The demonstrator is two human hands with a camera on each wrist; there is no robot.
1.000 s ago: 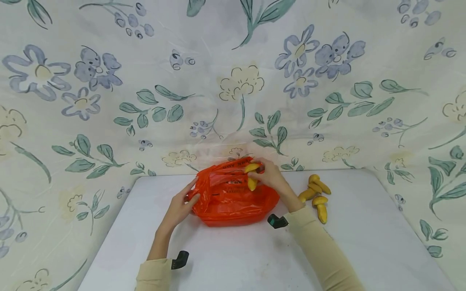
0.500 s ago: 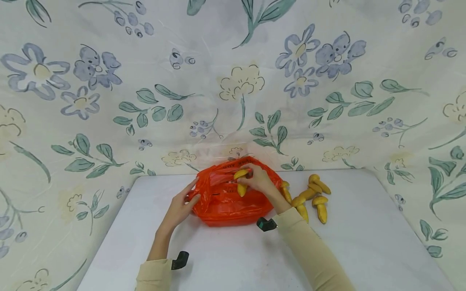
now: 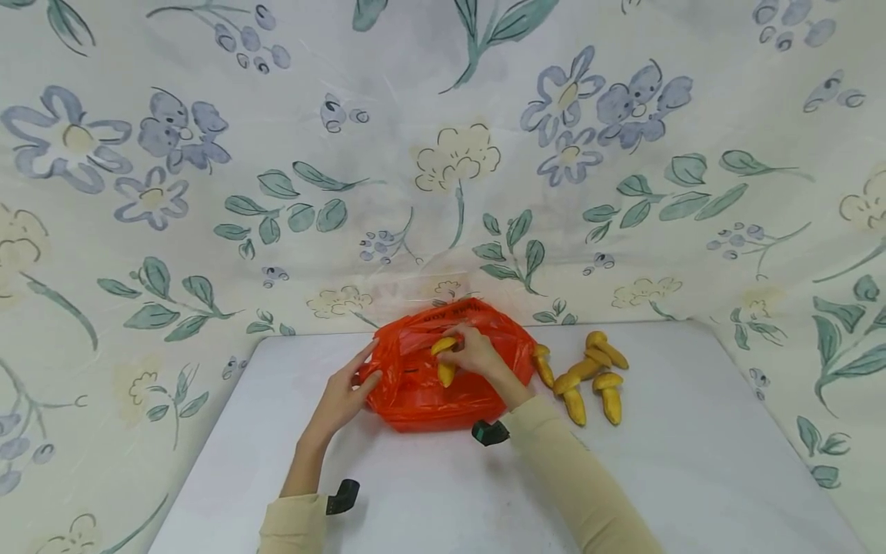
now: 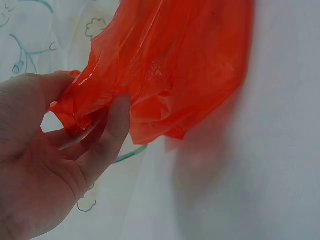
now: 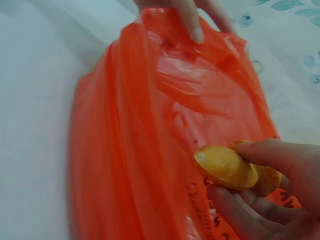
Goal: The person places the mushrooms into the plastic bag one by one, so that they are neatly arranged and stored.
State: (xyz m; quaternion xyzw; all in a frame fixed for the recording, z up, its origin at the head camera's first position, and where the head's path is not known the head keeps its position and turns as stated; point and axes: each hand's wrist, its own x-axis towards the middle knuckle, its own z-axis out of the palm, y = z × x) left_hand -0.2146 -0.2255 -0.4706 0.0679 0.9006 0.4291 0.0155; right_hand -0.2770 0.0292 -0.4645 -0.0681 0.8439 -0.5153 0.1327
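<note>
A red plastic bag [image 3: 429,412] with dark lettering lies on the white table, its mouth spread. My left hand [image 3: 342,394] grips the bag's left edge; in the left wrist view its fingers [image 4: 117,122] and thumb stand on either side of the thin crumpled plastic. Between the thumb and fingers of my right hand [image 3: 477,355] is a yellow mushroom [image 3: 446,372], held at the bag's opening. In the right wrist view the mushroom [image 5: 225,166] points toward the open mouth, with the printed side of the bag behind it. The right palm is partly out of frame there.
Several more yellow mushrooms lie right of the bag: one [image 3: 543,365] close by its side, a cluster [image 3: 591,365] farther back, and one [image 3: 609,398] nearer the front. A flower-patterned cloth [image 3: 443,169] hangs behind the white table [image 3: 415,492].
My right hand has moved left and slightly down with the mushroom, from the bag's right rim to the middle of its opening. The left hand keeps its grip in place.
</note>
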